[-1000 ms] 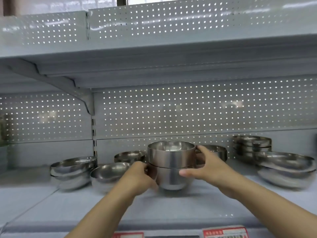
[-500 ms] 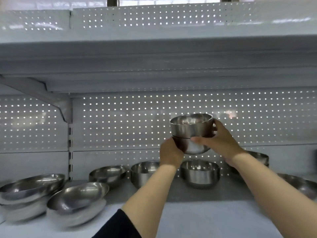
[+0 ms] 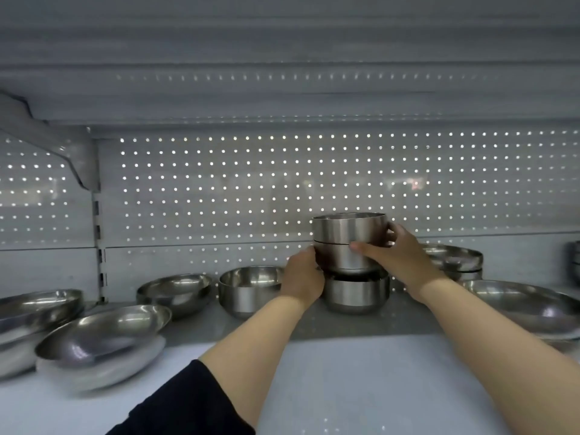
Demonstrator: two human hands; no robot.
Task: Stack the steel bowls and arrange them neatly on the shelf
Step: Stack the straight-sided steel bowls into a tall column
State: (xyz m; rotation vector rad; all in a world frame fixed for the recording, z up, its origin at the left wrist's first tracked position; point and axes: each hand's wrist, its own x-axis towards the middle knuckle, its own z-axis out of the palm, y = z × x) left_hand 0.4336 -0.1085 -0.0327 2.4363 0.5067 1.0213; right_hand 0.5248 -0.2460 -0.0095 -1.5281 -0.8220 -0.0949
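A dark sleeve (image 3: 188, 403) is showing at the bottom edge. Farther in, the left hand (image 3: 303, 277) and right hand (image 3: 398, 259) are gripping a pair of nested steel bowls (image 3: 348, 243) from either side, fingers curled around it, holding it just above a deep steel bowl (image 3: 356, 293) sitting near the back of the shelf (image 3: 361, 372).

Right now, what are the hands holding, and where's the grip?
A two-bowl stack, held by its side walls: left hand on the lower bowl's left side, right hand around the right, thumb across the front.
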